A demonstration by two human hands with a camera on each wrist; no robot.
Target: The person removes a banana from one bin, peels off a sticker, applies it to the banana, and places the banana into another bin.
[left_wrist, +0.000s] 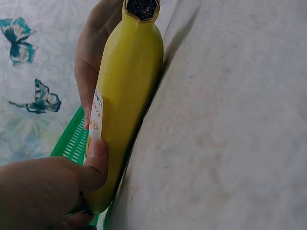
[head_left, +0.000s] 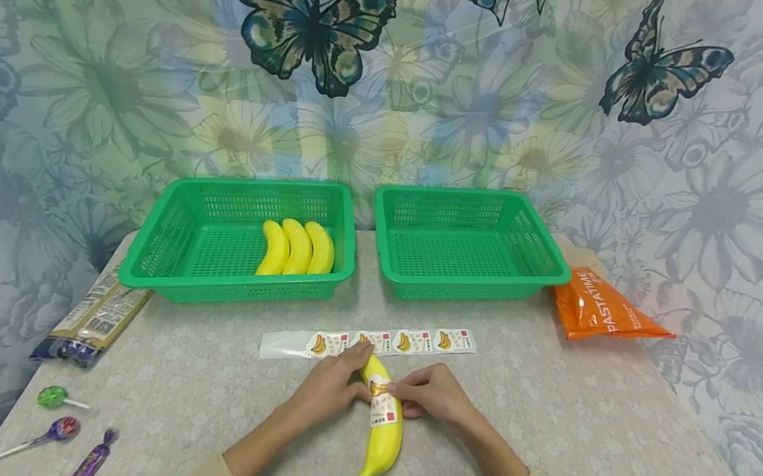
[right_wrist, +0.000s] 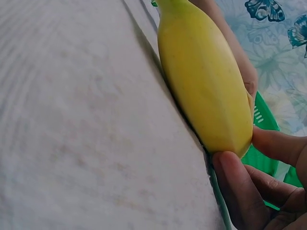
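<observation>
A yellow banana lies on the table with its stem end toward me. On its upper face is a white sticker label with a banana picture and print. My left hand holds the far end, and in the left wrist view the thumb presses beside the label. From the right, my right hand has its fingers at the label's edge; the right wrist view has these fingertips against the banana. A strip of labels lies just beyond, partly covered by my left fingers.
At the back left a green basket contains three bananas; another green basket stands to its right. An orange packet lies far right. On the left are clear-and-dark packages, two lollipops and a purple wrapped candy.
</observation>
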